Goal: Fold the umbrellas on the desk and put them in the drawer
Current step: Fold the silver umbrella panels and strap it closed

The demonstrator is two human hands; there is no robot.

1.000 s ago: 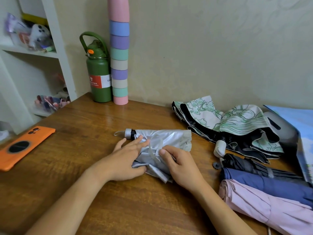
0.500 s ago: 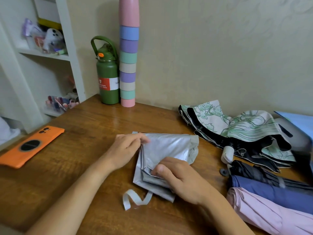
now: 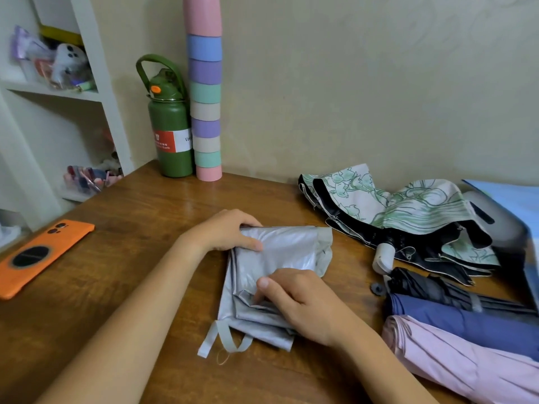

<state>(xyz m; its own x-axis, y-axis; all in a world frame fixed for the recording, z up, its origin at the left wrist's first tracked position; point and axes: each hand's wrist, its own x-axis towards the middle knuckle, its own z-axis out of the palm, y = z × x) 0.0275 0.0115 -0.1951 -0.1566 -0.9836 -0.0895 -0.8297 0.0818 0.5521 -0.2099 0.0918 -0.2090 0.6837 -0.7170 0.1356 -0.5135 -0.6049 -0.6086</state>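
A silver-grey umbrella (image 3: 287,250) lies flattened on the wooden desk (image 3: 140,217), its strap (image 3: 217,339) trailing toward me. My left hand (image 3: 224,230) grips its far left end, thumb on the fabric. My right hand (image 3: 303,304) pinches the folds at its near side. On the right lie a green-and-white floral umbrella (image 3: 408,211) with a black lining and a white handle, a black umbrella (image 3: 423,287), a navy umbrella (image 3: 466,322) and a pink umbrella (image 3: 466,365). No drawer is in view.
An orange phone (image 3: 38,255) lies at the desk's left edge. A green flask (image 3: 170,132) and a tall stack of pastel cups (image 3: 205,91) stand against the back wall. White shelves (image 3: 58,91) rise at the left. A blue sheet (image 3: 516,199) covers the far right.
The umbrella's fabric has been turned over and flattened, so its strap now lies loose toward me. My left hand moved from the fabric's middle to the far left end, hiding the handle.
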